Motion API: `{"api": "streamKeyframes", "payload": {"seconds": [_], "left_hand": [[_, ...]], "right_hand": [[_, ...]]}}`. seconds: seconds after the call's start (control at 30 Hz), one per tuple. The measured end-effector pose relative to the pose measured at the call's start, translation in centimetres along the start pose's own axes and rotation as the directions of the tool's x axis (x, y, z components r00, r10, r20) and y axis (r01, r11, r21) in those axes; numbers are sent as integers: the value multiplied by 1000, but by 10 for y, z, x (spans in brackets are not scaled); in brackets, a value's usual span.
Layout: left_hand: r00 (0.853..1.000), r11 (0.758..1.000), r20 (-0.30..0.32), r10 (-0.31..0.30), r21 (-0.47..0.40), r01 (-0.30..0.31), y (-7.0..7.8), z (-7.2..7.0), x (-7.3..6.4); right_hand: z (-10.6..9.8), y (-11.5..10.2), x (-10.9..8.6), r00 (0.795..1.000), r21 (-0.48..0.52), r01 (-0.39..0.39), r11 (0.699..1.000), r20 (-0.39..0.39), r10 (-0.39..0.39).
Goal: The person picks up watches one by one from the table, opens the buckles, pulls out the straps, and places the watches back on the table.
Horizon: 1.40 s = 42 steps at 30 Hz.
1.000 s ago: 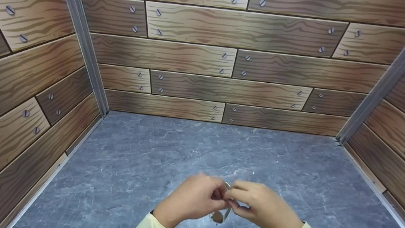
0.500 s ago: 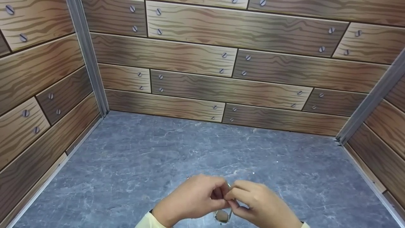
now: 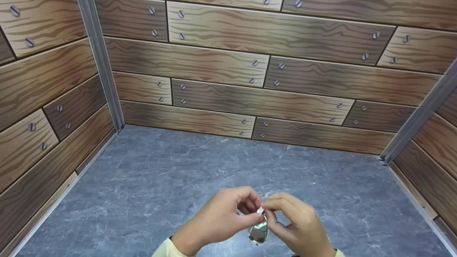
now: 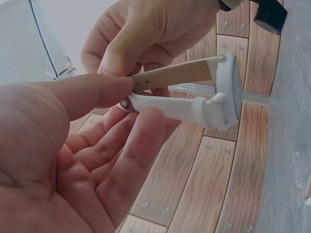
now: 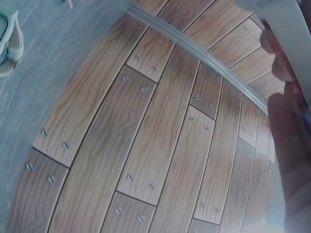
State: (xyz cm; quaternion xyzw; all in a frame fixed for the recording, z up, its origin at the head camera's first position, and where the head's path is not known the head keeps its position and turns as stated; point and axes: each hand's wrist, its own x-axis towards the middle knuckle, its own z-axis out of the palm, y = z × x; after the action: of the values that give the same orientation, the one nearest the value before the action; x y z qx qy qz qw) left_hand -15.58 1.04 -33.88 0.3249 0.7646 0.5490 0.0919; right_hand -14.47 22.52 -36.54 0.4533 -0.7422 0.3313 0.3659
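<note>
A wristwatch with a white strap (image 4: pixel 165 106) hangs between my two hands, its strap bent into a loop with a beige inner side. Its dark round face (image 3: pixel 257 235) shows below my fingertips in the head view. The thumb and fingers of my left hand (image 3: pixel 225 214) pinch the strap near the metal buckle (image 4: pixel 127 104). From the other side, my right hand (image 3: pixel 298 221) pinches the strap ends with thumb and forefinger. Fingers partly hide the buckle. Part of a pale strap (image 5: pixel 286 34) is close up in the right wrist view.
Grey marbled tabletop (image 3: pixel 171 178) lies under the hands. Wood-patterned panels (image 3: pixel 214 64) with metal corner strips (image 3: pixel 101 64) enclose it. At the right wrist view's left edge, a white-rimmed thing (image 5: pixel 15 46) with a greenish face is cut off over the tabletop.
Both hands have risen slightly, and their fingertips have shifted a little right with the watch. The watch face has turned, and a white strap end shows between the fingertips.
</note>
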Motion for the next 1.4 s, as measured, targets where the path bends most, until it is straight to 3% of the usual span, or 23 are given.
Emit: {"api": "streamKeyframes", "payload": {"seconds": [0.13,0.3,0.6,0.9,1.07,1.17,1.27,1.4], "left_hand": [[1000,996,-5,9,89,-8,0,0,1],[1000,978,18,19,206,-23,-3,1,0],[996,950,60,-72,307,50,-6,1,0],[993,958,71,-90,279,67,-5,2,0],[996,981,49,-80,178,70,-2,2,0],[999,991,6,-46,124,45,0,3,0],[999,998,-37,-6,66,8,2,5,1],[995,999,-87,42,21,-41,6,7,0]], "right_hand": [[-4,-1,-2,993,80,-63,995,100,55],[-8,1,-2,980,78,-8,997,201,-8],[-7,2,-4,951,17,2,1000,310,-8],[-4,3,-2,954,-1,101,995,285,-97],[-5,0,0,979,39,77,996,185,-83],[-5,-1,2,994,38,44,998,101,-48],[-4,-4,4,998,66,-49,997,30,47],[-7,-9,4,976,174,-212,962,-17,219]]}}
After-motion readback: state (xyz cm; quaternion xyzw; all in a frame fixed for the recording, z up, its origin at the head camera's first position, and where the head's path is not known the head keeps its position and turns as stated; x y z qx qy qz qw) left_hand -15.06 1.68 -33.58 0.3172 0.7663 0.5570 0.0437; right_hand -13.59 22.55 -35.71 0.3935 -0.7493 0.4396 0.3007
